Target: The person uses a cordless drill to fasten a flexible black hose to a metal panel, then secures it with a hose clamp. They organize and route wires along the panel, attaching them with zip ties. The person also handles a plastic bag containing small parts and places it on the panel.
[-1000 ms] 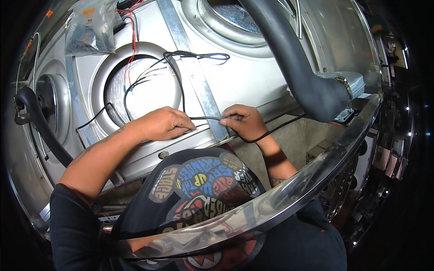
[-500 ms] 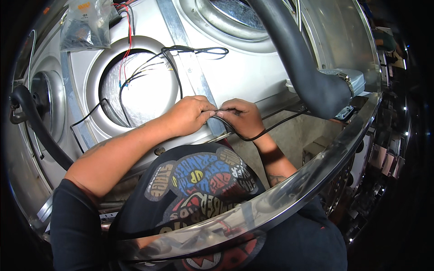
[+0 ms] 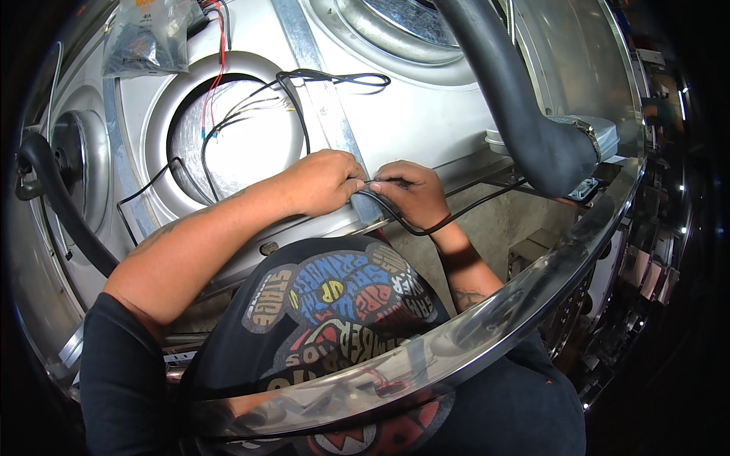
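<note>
My left hand [image 3: 331, 182] is closed in a pinch on a black cable [image 3: 411, 228]. Facing it, my right hand [image 3: 413, 194] pinches the same cable, with a short thin piece spanning the small gap between my fingertips. From there the cable sags under my right wrist and runs off to the right. Behind my left hand a looped black cable [image 3: 357, 77] lies on the white metal panel [image 3: 403, 129]. Thin loose wires [image 3: 255, 112] with bare-looking ends fan out over the round opening [image 3: 239, 144]. Red wires [image 3: 217, 87] hang down into that opening.
A thick black hose [image 3: 517, 114] bends down at the right, beside a grey box [image 3: 597, 137]. Another black hose [image 3: 65, 197] curves at the left. A curved metal rim [image 3: 456, 342] crosses in front of my body. A clear plastic bag [image 3: 146, 42] sits at the upper left.
My fingertips have drawn slightly apart, so a little gap shows between them. My left hand has turned a little, its knuckles higher. The whole view has shifted slightly.
</note>
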`<state>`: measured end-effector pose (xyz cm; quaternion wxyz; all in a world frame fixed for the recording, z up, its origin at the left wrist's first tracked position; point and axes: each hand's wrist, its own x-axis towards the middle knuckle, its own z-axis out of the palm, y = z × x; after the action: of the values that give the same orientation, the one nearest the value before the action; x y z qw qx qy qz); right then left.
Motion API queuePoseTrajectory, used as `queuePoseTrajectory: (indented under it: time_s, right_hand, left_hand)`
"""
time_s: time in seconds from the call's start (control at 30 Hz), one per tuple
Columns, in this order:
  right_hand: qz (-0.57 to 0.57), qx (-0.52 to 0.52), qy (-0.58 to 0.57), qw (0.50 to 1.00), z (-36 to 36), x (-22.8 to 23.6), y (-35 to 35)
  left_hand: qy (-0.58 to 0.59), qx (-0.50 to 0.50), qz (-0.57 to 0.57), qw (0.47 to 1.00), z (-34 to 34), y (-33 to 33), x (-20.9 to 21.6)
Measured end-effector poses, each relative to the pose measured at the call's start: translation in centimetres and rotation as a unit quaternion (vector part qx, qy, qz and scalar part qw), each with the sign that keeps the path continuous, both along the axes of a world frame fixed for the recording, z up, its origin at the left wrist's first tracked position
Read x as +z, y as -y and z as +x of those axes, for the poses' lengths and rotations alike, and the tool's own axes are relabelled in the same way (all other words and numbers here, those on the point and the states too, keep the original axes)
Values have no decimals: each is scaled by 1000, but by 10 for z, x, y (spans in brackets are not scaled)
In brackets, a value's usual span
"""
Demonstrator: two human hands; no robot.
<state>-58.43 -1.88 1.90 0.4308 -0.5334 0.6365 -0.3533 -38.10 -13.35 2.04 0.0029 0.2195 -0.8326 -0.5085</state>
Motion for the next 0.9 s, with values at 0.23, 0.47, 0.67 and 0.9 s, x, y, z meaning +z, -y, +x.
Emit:
queuePoseTrajectory:
  time_s: [0.23, 0.47, 0.67, 0.9]
  right_hand:
    - [-1, -3, -3, 1000, -1, 0, 1]
    - [16, -4, 24, 1000, -3, -1, 1]
    - [12, 7, 18, 1000, -2, -1, 0]
    - [2, 15, 11, 1000, 0, -1, 2]
  left_hand:
    - [16, 1, -8, 1000, -1, 0, 0]
    - [24, -2, 0, 1000, -3, 1, 2]
    - [24, -16, -15, 999, -3, 2, 2]
    - [19, -1, 4, 1000, -4, 2, -1]
